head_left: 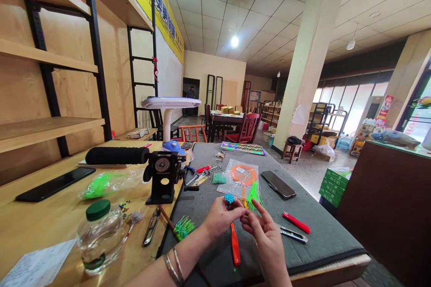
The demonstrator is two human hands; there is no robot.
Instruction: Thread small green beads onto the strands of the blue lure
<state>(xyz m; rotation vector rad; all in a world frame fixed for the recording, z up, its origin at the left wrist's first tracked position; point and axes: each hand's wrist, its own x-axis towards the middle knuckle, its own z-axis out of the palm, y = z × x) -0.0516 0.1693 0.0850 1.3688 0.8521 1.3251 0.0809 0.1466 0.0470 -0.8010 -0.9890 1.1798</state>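
My left hand (220, 218) grips a small piece with a teal tuft (229, 198) at its top, and an orange handle (235, 245) hangs below it. My right hand (263, 233) is raised close beside it, fingers spread, in front of bright green strands (255, 197). Whether those fingers pinch a strand is hidden. Both hands are above a grey padded table top (313, 242). Just beyond them lies a clear bag with orange cord (240, 177). A green-and-teal tuft (182, 228) sits near my left forearm.
On the grey top lie a phone (279, 184), red cutter (296, 222), thread snips (293, 234) and small tools. To the left, a wooden bench holds a black hand-cranked machine (164, 177), a green-lidded jar (100, 235) and a green bag (101, 186). A person stands far back.
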